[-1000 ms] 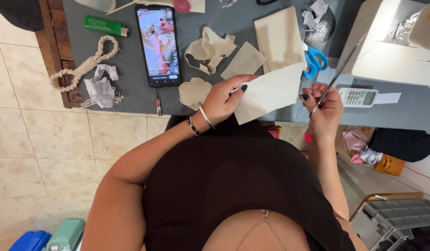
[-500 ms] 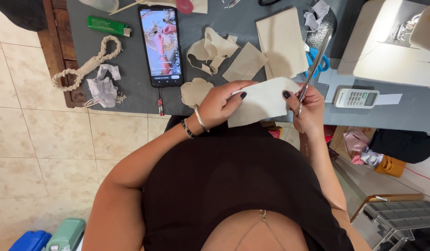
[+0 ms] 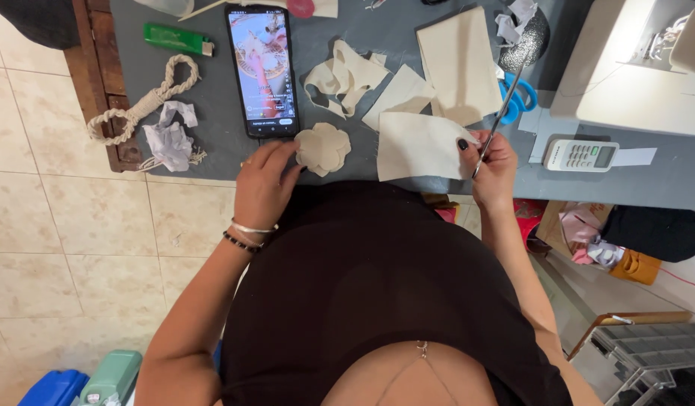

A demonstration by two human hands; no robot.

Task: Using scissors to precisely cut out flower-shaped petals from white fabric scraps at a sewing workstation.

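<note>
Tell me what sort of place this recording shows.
Probably a home sewing or craft corner: cut cream fabric pieces lie on a grey table, a white sewing machine stands at its far right, and the right hand holds scissors.

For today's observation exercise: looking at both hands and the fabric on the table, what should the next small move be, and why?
Probably lift the flower-shaped cutout with the left hand. Its fingers already touch the cutout's edge, while the right hand holds thin scissors beside the cream fabric piece lying flat on the grey table.
</note>
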